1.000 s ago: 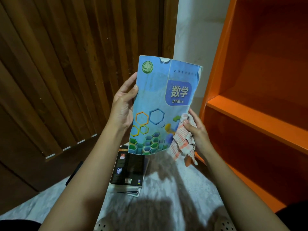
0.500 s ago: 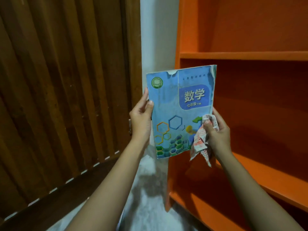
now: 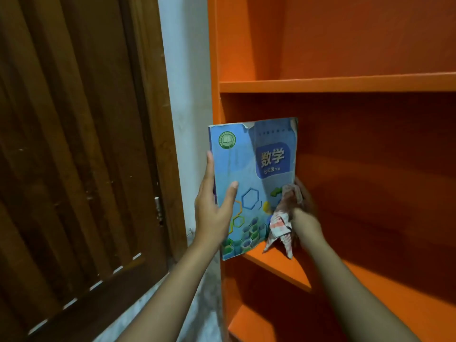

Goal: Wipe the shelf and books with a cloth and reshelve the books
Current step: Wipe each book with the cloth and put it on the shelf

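Head view, one blue book gripped by left hand, right hand clutching one cloth

Glossy paper-covered book (torn top edge), woven cloth, smooth orange-painted shelf.

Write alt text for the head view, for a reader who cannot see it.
A blue book is held upright at the left end of an orange shelf: the left hand grips its spine side, the right hand its other edge, with a cloth. A wooden door stands left.
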`<state>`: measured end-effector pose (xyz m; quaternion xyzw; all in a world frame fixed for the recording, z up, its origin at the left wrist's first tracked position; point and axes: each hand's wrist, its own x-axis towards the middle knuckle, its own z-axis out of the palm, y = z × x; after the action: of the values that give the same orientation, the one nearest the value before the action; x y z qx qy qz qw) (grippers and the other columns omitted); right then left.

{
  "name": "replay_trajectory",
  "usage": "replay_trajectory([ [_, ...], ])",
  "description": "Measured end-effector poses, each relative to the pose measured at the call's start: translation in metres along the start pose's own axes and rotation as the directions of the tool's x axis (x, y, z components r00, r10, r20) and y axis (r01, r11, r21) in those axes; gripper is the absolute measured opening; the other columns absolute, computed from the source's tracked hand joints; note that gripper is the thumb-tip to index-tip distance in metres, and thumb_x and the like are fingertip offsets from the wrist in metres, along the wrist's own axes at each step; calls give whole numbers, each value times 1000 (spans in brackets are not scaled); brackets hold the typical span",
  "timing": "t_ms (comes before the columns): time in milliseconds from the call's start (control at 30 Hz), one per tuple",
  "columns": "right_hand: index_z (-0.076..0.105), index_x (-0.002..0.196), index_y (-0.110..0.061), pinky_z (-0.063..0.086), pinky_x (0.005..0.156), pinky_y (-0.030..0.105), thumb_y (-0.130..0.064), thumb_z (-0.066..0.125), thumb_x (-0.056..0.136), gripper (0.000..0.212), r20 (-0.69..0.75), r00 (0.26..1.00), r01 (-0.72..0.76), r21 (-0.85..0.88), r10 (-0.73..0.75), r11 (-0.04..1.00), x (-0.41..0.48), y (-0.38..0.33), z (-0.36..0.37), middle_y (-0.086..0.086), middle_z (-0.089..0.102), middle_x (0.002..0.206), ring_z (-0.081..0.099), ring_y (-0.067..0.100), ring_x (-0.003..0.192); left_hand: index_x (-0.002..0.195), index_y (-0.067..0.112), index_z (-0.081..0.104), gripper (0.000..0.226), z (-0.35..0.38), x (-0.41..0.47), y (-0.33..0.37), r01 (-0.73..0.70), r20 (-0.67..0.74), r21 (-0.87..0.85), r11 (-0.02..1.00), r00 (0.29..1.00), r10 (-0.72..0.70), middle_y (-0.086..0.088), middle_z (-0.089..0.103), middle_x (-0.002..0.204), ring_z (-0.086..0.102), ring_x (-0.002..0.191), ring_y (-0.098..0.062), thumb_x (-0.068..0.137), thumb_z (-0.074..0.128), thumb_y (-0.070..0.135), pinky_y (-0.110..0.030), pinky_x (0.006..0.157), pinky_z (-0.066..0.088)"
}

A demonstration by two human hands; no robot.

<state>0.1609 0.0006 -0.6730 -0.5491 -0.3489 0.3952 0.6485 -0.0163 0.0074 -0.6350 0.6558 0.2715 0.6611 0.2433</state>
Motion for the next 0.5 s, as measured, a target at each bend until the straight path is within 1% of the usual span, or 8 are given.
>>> replay_trajectory([
  [100,62,114,-16,50,93,42,-14,48,97,23,-47,994,101,154,-95,983,22,-4,17,2,66,107,66,9,84,147,41,1,70,5,2,-19,-99,-2,133,986,995,100,13,12,157,17,143,-3,98,46,20,-28,115,28],
  [133,59,120,-7,47,97,40,-2,44,96,29,-68,987,157,144,-148,977,28,-6,23,6,62,112,63,13,91,148,31,0,69,7,3,-22,-128,-14,170,977,991,133,14,8,156,11,143,2,98,45,16,-19,115,21],
  [200,49,132,-3,48,91,30,9,40,94,42,-52,970,241,134,-237,961,34,-7,29,8,55,123,55,17,105,146,18,3,65,11,5,-27,-174,-33,221,960,982,185,12,5,153,5,141,7,97,45,7,-11,113,12],
  [267,55,130,-17,48,95,31,-3,48,95,38,-11,969,245,127,-246,961,39,1,27,3,56,130,55,16,113,146,15,7,63,13,6,-30,-200,-52,236,951,975,218,7,8,153,7,142,6,97,45,4,-12,114,13],
  [333,59,114,-45,46,100,42,-27,56,92,28,34,980,194,53,-196,979,40,12,23,-9,60,126,57,13,116,145,12,12,60,16,6,-31,-215,-97,245,945,965,244,3,14,151,10,140,8,96,46,0,-11,112,15],
  [367,58,111,-49,46,101,42,-31,57,92,26,43,980,195,29,-197,980,42,14,24,-12,61,125,57,12,117,144,11,15,59,18,6,-31,-219,-122,242,945,960,254,3,17,150,12,139,9,95,46,-2,-10,112,16],
  [400,57,115,-47,45,102,39,-29,56,93,29,36,977,211,26,-212,977,44,15,27,-11,59,128,55,12,119,143,10,17,58,20,5,-31,-218,-142,234,947,956,255,4,19,149,14,139,10,95,46,-4,-10,111,18],
  [500,46,137,-14,42,100,27,-3,48,95,43,34,963,263,73,-266,962,47,10,37,8,47,141,46,19,129,143,12,20,58,25,2,-27,-202,-185,219,955,952,244,8,22,148,19,138,9,94,47,-6,-12,111,22],
])
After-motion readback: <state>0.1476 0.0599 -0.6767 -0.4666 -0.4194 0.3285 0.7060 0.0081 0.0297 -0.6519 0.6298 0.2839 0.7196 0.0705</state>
